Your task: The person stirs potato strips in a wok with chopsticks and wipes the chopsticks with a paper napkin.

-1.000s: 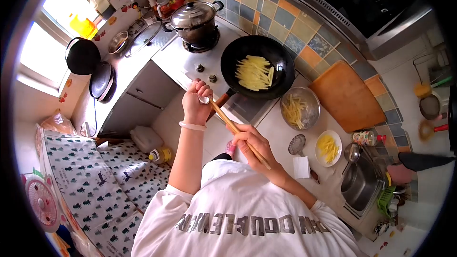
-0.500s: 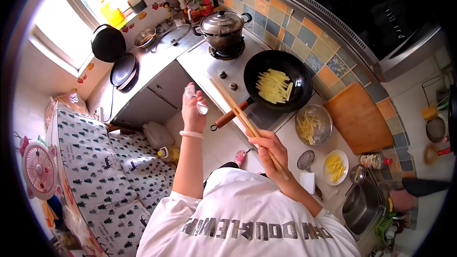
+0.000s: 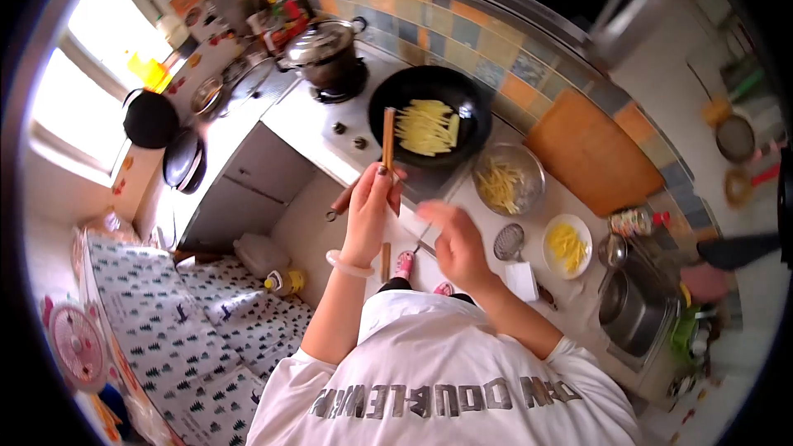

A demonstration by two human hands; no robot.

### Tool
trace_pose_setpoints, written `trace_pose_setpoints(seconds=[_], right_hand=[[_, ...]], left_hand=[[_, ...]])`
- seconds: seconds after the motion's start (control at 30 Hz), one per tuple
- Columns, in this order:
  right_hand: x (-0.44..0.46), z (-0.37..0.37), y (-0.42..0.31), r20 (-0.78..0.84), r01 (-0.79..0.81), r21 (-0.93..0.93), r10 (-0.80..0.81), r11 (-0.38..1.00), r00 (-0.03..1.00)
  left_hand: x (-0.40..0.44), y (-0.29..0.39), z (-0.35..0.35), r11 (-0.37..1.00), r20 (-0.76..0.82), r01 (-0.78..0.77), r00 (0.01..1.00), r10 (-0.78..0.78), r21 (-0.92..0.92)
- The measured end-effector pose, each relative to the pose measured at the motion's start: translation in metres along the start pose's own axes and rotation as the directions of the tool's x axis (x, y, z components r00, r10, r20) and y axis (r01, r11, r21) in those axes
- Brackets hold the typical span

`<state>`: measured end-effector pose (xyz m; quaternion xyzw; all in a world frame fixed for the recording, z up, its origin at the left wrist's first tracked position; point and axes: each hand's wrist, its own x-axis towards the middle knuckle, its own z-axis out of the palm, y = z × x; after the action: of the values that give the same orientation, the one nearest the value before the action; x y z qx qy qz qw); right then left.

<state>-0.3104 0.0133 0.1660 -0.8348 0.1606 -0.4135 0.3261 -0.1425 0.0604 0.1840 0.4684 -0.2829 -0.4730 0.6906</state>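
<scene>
My left hand (image 3: 371, 206), a white band on its wrist, is closed around the wooden chopsticks (image 3: 388, 136). Their upper ends overlap the left side of the black wok (image 3: 469, 91) in view, and their lower ends show below the hand. Something white, blurred, is beside the left fingers. My right hand (image 3: 457, 246) is just to the right, smeared by motion, and nothing can be made out in it. Pale yellow strips (image 3: 428, 127) lie in the wok, whose wooden handle is partly hidden behind my left hand.
A lidded pot (image 3: 325, 58) stands on the stove. Right of the wok are a metal bowl (image 3: 529, 190) of strips, a cutting board (image 3: 591, 157), a skimmer (image 3: 509, 241), a white plate (image 3: 585, 260) of yellow strips and a sink (image 3: 643, 314). A patterned cloth (image 3: 140, 306) lies at left.
The chopsticks have passed from my right hand to my left and now point more upright. My right hand has let go and sits beside them. The whole view has shifted.
</scene>
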Motion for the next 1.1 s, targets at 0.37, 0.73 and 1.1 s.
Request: trace_pose_setpoints(seconds=[0.37, 0.73, 1.1], right_hand=[[-0.021, -0.116, -0.032, -0.363, -0.202, 0.686, 0.57, 0.698, 0.737], [-0.053, -0.137, -0.043, -0.533, -0.118, 0.708, 0.636, 0.697, 0.558], [-0.035, -0.118, -0.037, -0.626, -0.176, 0.643, 0.643, 0.746, 0.441]], left_hand=[[-0.042, -0.047, 0.117, 0.95, 0.479, -0.075, 0.874, -0.084, 0.303], [-0.042, -0.075, 0.152, 0.94, 0.631, -0.171, 0.774, -0.057, 0.294], [-0.018, -0.07, 0.134, 0.916, 0.646, -0.157, 0.751, -0.132, 0.369]])
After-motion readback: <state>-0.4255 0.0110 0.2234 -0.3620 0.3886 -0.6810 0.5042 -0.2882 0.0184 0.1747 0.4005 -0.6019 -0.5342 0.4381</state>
